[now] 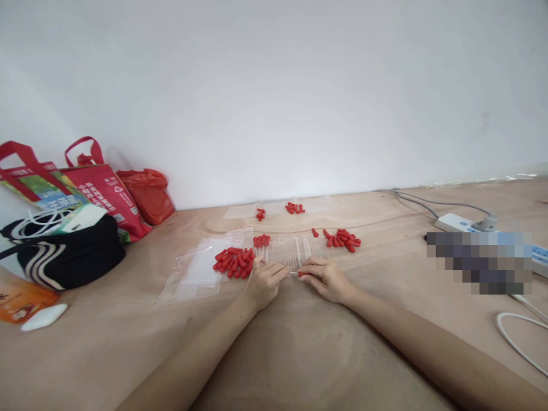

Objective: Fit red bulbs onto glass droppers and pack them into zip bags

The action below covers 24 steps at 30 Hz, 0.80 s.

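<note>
My left hand is closed on a thin clear glass tube, whose end shows between my hands. My right hand pinches a red rubber bulb against that end; whether the tube sits inside it I cannot tell. Just beyond my fingers lies a row of clear glass tubes. Several at its left end carry red bulbs. A pile of loose red bulbs lies beside my left hand, and a smaller group of red bulbs lies beyond my right hand.
Clear plastic bags lie flat at left. Farther back are two small bulb clusters, one the group of red pieces. Shopping bags and a black pouch stand far left. A power strip with cables lies right, near a blurred-out object.
</note>
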Each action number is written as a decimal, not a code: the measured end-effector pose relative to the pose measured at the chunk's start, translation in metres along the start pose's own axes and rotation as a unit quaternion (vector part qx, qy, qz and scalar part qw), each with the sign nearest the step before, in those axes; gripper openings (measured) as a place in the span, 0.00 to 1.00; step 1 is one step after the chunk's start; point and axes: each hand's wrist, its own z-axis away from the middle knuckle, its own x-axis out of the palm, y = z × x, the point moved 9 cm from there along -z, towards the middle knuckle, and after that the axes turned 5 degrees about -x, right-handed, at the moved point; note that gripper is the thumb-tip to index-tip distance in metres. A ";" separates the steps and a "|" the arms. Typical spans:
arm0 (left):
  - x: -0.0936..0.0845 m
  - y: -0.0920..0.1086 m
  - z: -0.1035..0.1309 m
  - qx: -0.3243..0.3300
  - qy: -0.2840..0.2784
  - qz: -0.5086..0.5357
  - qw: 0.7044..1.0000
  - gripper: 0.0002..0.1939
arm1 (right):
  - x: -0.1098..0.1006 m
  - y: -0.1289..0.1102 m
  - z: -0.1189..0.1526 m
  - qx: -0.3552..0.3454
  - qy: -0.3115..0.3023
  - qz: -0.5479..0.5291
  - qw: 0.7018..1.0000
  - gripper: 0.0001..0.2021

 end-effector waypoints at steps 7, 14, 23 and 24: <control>0.000 0.006 0.001 0.028 0.037 -0.033 0.998 0.12 | 0.002 0.004 0.002 0.001 -0.004 0.023 1.000 0.09; 0.000 0.012 0.003 0.036 0.056 -0.034 0.997 0.12 | 0.009 0.003 0.003 -0.008 -0.060 0.095 0.994 0.09; -0.004 0.005 0.002 0.002 0.058 -0.011 0.998 0.10 | -0.001 0.007 0.004 0.011 -0.037 0.134 0.990 0.09; -0.006 0.002 0.001 -0.003 0.060 -0.009 0.998 0.09 | -0.004 0.009 0.004 0.017 -0.026 0.136 0.990 0.09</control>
